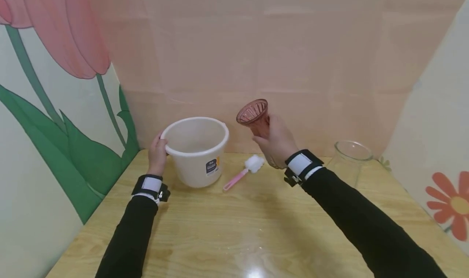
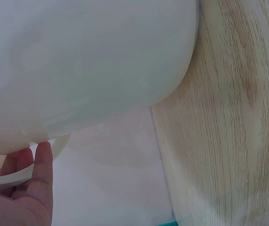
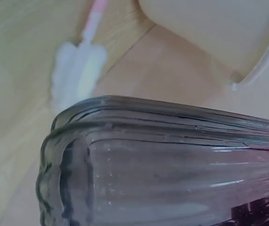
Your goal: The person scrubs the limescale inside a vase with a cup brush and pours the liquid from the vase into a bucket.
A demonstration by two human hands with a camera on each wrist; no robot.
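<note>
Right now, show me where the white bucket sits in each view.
Head: white bucket left of centre, left hand gripping its rim.
Left wrist: fills the upper left, above the thumb.
Right wrist: top right corner.
Shared landmark: the wooden table.

Soft, even light is filling the head view, and a pale glare patch is shining on the worktop point(image 1: 253, 265) near the bottom edge. Faint shadows are lying beside the bucket point(image 1: 196, 149). Wide-angle distortion is bending the frame edges. In the right wrist view, the bottle brush point(image 3: 78, 70) is showing blurred, and the ribbed glass point(image 3: 172, 165) is catching thin highlights.
</note>
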